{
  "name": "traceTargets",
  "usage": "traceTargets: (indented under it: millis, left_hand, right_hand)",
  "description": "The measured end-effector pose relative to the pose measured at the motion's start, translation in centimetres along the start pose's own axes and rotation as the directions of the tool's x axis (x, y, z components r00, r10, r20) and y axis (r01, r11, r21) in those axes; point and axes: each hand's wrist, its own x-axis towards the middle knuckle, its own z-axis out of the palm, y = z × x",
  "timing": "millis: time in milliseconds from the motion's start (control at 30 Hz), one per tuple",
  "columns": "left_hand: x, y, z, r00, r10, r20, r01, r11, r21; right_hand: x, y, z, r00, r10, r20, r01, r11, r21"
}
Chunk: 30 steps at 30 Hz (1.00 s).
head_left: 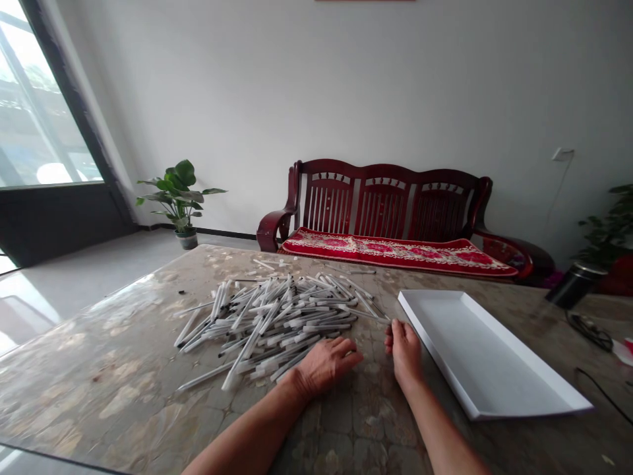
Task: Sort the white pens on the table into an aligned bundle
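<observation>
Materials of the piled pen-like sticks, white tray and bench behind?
Sticks: probably plastic, smooth; barrels look whitish and semi-translucent.
Tray: likely cardboard, matte white, with thin, straight walls; plastic possible.
Bench: looks like wood, glossy dark red-brown; carved slats and shiny arms suggest varnish.

White-and-grey pens point(277, 315), white tray point(499, 363), brownish floral-patterned table cover point(123, 389).

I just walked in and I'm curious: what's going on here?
At a table, someone's right hand seems to pinch the end of a pen. Their left hand is by the near edge of a loose pile of pens. A shallow white tray lies to the right of both hands.
</observation>
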Motion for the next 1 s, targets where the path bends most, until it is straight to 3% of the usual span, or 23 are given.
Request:
traceTargets:
  millis: [100,200,367,467,533,600,667,733,833,1000]
  left_hand:
    - [0.1,-0.4,0.1,0.992,-0.109,0.067,0.116,0.988,-0.105]
    - [0.2,-1.1,0.0,0.955,-0.286,0.074,0.294,0.942,-0.160]
    - [0.8,-1.5,-0.2,0.897,-0.431,0.099,0.441,0.863,-0.247]
    - [1.6,-1.2,0.5,0.794,-0.601,0.089,0.572,0.690,-0.444]
    - [2.4,-0.8,1.4,0.683,-0.720,0.120,0.595,0.454,-0.663]
    - [3.3,-0.3,2.3,0.566,-0.798,0.210,0.460,0.094,-0.883]
    - [4.1,0.1,3.0,0.447,-0.835,0.322,0.184,-0.266,-0.946]
    - [4.7,0.3,3.4,0.386,-0.829,0.404,-0.052,-0.457,-0.888]
    - [5.0,0.4,3.5,0.387,-0.821,0.419,-0.176,-0.512,-0.841]
    - [4.4,-0.1,3.2,0.388,-0.826,0.408,-0.162,-0.498,-0.852]
  right_hand:
    - [-0.4,0.1,0.4,1.000,-0.001,0.019,0.000,0.998,0.063]
    - [-0.8,0.0,1.0,0.999,0.008,0.046,-0.011,0.997,0.076]
    - [-1.2,-0.4,2.0,0.996,-0.021,0.084,0.015,0.998,0.062]
    - [-1.4,-0.3,2.2,0.992,-0.027,0.122,0.015,0.995,0.097]
    - [-1.4,-0.1,2.3,0.989,-0.031,0.147,0.013,0.993,0.120]
    - [-1.3,0.1,2.3,0.985,-0.042,0.170,0.020,0.992,0.126]
    - [-1.2,0.3,2.4,0.978,-0.054,0.201,0.031,0.993,0.112]
    - [-1.1,0.3,2.4,0.970,-0.053,0.238,0.034,0.996,0.086]
    - [-1.0,-0.1,2.3,0.963,-0.019,0.269,0.011,0.999,0.030]
    - [-0.6,0.0,2.2,0.951,0.046,0.305,-0.022,0.996,-0.082]
